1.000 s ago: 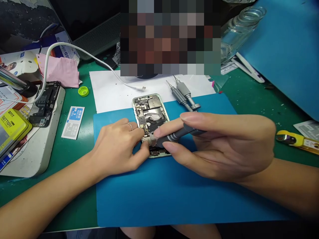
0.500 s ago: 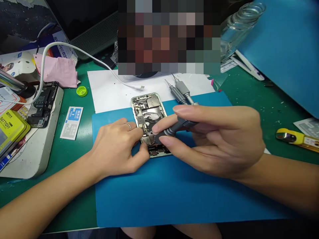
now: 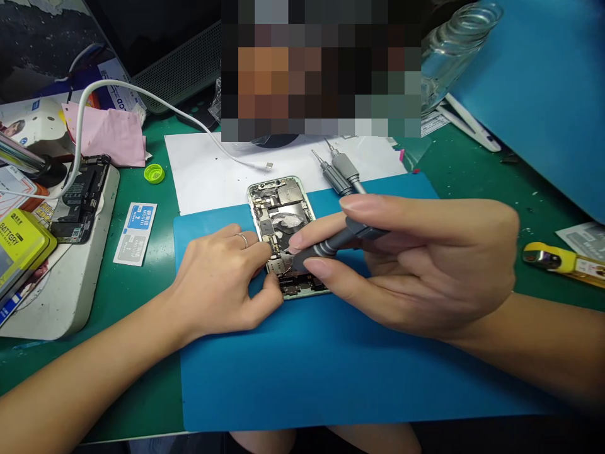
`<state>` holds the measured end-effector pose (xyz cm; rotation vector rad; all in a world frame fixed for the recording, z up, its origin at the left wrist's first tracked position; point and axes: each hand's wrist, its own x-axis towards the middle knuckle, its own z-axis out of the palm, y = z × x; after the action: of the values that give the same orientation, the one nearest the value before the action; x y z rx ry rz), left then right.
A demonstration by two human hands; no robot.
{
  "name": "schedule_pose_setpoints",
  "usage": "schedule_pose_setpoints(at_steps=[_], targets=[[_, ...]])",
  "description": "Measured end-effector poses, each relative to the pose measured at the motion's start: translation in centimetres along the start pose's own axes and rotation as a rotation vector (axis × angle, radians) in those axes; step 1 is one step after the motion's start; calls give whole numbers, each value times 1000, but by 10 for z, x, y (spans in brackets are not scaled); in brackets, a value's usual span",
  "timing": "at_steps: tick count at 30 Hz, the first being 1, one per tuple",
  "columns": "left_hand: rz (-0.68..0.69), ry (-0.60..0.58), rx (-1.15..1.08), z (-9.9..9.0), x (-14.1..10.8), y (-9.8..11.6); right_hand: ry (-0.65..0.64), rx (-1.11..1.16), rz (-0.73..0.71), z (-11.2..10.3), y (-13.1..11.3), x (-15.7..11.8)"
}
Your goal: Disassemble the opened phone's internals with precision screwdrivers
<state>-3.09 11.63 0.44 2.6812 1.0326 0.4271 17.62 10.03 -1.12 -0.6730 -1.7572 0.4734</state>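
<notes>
An opened smartphone, its inner boards and a round coil area exposed, lies on a blue mat. My left hand wears a ring and rests against the phone's left edge, thumb and curled fingers pressed at its lower left. With thumb and fingertips my right hand holds a dark grey screwdriver slanted over the phone's lower half. The screwdriver's tip is too small to make out against the boards. Two more grey screwdrivers lie just beyond, their bits pointing away.
A white cable arches from the left onto white paper. On the left are a second phone part, a yellow battery box, a card and a green cap. A glass jar and yellow tool sit right.
My right hand has shifted slightly to the right, and the screwdriver's handle end has swung right with it. My left hand and the phone stay in place.
</notes>
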Motion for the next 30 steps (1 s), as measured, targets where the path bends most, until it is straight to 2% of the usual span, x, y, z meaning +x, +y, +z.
schedule_pose_setpoints(at_steps=[7,12,17,25,30], targets=[[32,3,8,-1,-3,1,24,9,6,1,1,-2],[113,57,-6,2,-4,1,-22,35,37,-1,1,-3],[173,107,27,3,-4,0,11,10,31,0,2,-9],[222,106,62,4,-3,-1,39,1,2,1,6,-13],[230,86,56,4,-2,-1,-2,14,-23,0,4,-5]])
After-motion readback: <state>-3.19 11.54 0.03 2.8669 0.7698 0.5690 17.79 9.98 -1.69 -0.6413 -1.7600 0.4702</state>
